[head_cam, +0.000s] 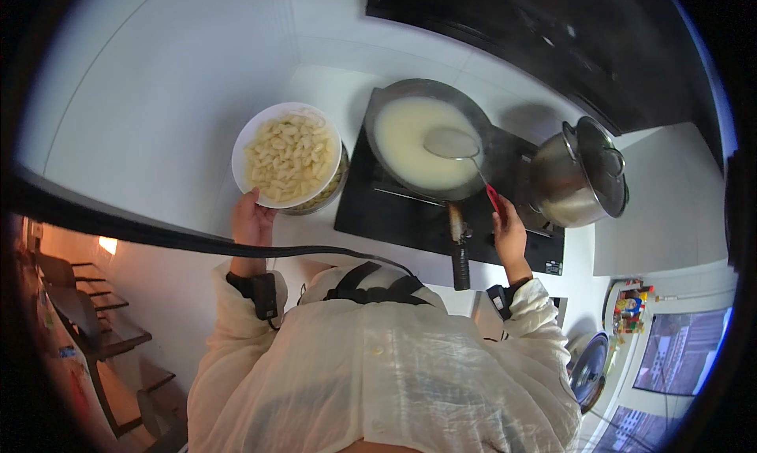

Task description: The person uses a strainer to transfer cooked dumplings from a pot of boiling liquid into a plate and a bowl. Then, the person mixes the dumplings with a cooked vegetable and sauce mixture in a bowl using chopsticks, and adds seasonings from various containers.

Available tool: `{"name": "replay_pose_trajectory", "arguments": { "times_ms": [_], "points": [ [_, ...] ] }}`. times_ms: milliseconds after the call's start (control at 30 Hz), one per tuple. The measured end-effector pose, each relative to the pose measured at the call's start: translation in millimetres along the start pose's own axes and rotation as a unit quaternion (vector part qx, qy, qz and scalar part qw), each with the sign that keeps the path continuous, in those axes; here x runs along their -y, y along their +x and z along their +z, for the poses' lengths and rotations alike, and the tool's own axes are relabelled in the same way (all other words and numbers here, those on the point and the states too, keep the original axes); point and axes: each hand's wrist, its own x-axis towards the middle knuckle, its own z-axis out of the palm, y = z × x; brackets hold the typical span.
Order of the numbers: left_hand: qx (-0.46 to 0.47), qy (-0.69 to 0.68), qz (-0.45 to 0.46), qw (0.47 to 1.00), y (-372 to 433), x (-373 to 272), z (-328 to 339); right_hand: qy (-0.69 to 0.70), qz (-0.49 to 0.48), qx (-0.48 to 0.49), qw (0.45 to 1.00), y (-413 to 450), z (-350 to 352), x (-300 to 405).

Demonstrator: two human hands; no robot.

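My left hand (pixel 254 219) grips the near rim of a white plate (pixel 238 163) heaped with pale, cut pieces of food (pixel 290 157). Partly beneath the plate is a round container (pixel 331 200) with similar pieces in it. My right hand (pixel 510 234) is closed around the red handle of a wire skimmer (pixel 452 143). The skimmer's round head lies at the surface of a cloudy, pale yellow liquid (pixel 408 133) in a dark wok (pixel 387 98). The wok stands on the black hob, its handle pointing towards me.
Right of the wok, a steel pot (pixel 559 181) with a glass lid stands on the black hob (pixel 378 216). A dark range hood (pixel 532 33) overhangs the back right. A lidded pan (pixel 588 367) and bottles (pixel 631 311) are at the lower right. A black cable (pixel 177 237) crosses the view at left.
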Motion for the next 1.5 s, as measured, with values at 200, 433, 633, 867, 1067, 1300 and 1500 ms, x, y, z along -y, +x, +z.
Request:
{"name": "replay_pose_trajectory", "arguments": {
  "times_ms": [200, 433, 633, 867, 1067, 1300, 1500],
  "points": [
    [-0.029, -0.034, -0.04, 0.998, -5.0, -0.6, -19.0, 0.032, 0.046, 0.056, 0.997, -8.5, -7.9, -21.5],
    [0.009, -0.011, -0.032, 0.999, 1.2, 2.6, -31.9, 0.032, 0.049, 0.057, 0.997, -21.0, -103.4, 93.2],
    [-0.017, 0.026, -0.049, 0.998, 9.9, -5.6, -39.7, 0.169, 0.044, 0.419, 0.891, -26.2, -42.2, 181.1],
    [0.037, 0.059, -0.051, 0.996, 30.5, -19.3, -51.6, 0.283, 0.073, 0.519, 0.803, -14.7, 131.4, 155.6],
    [0.047, 0.06, -0.052, 0.996, 45.1, -18.5, -59.4, 0.523, 0.337, 0.436, 0.65, -32.3, 246.4, 161.7],
    [0.04, 0.057, -0.034, 0.997, 44.9, -24.6, -55.3, 0.543, 0.462, 0.296, 0.635, -29.1, 293.7, 183.0],
    [0.082, 0.047, -0.037, 0.995, 56.4, -24.7, -59.9, 0.494, 0.482, 0.206, 0.694, -31.9, 288.9, 178.6]
  ]
}}
